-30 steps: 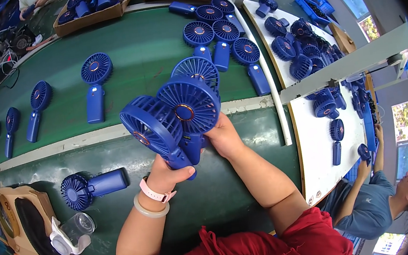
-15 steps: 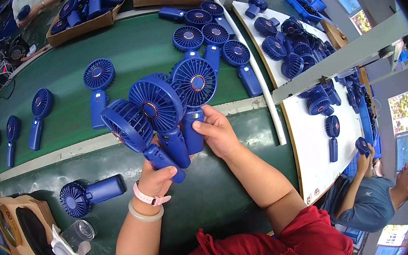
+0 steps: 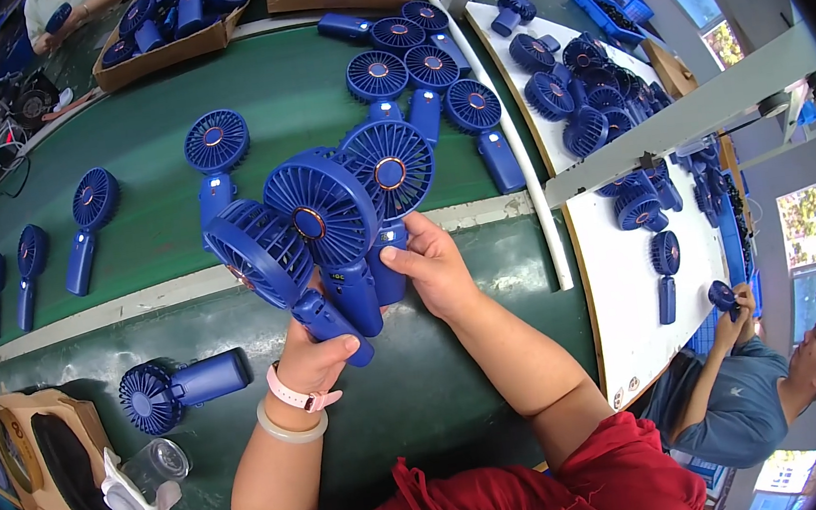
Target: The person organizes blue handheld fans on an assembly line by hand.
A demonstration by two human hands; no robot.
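Three blue handheld fans are bunched in front of me above the near edge of the green belt. My left hand [image 3: 305, 361] is closed round the handle of the left fan [image 3: 328, 327], its thumb lying across the lower end. My right hand [image 3: 438, 270] grips the right fan [image 3: 390, 168], thumb on the front of its handle. Between them stands the middle fan [image 3: 322, 204], a small lit display on its handle. Which fingers hold that one is hidden behind the handles. The fan heads overlap and tilt upward.
Several blue fans lie along the green belt [image 3: 154, 234]; others cluster by a white pipe [image 3: 504, 123]. A single fan [image 3: 182, 390] and a clear cup [image 3: 158, 467] are on my left. Cardboard boxes stand beyond. At right, a co-worker [image 3: 746, 398] holds a fan beside a white table [image 3: 626, 311].
The row of fans on the belt has shifted to the right. The bunched fans in my hands have moved very slightly. My right thumb sits a little further left on the handle.
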